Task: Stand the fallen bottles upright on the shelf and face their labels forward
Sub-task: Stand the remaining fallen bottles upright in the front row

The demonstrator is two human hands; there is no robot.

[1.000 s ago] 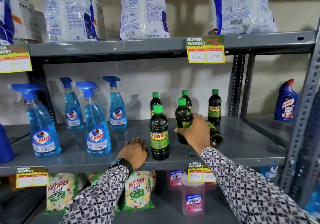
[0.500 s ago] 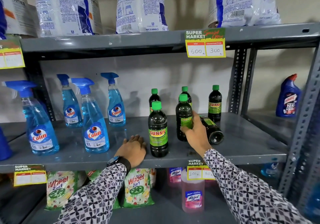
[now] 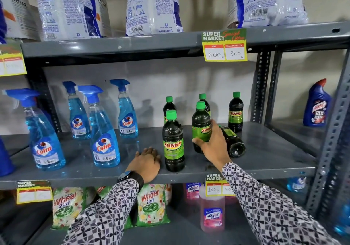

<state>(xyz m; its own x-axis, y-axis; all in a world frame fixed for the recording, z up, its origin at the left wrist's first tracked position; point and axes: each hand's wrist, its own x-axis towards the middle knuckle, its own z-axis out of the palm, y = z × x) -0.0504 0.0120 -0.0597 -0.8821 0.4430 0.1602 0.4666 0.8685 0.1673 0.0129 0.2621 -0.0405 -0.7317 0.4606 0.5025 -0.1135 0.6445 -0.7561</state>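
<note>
Right hand [image 3: 213,146] wrapped around upright dark green-capped plastic bottle [image 3: 201,127], label turned rightward. Just behind the wrist, fallen dark bottle [image 3: 233,144] lying base-forward on grey metal shelf [image 3: 265,161]. Left hand [image 3: 146,162] flat, fingers spread, gripping nothing, beside front upright Sunny bottle [image 3: 173,142].

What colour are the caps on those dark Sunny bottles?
Green, seen clearly in the head view on the front Sunny bottle's cap.

Colours on grey shelf [image 3: 265,150]

Dark bottles [image 3: 173,140] showing green caps, green-and-red labels; spray bottles [image 3: 104,131] glowing blue; sleeves [image 3: 274,206] showing black-and-white geometric print; price tag [image 3: 224,44] showing yellow-green.
</note>
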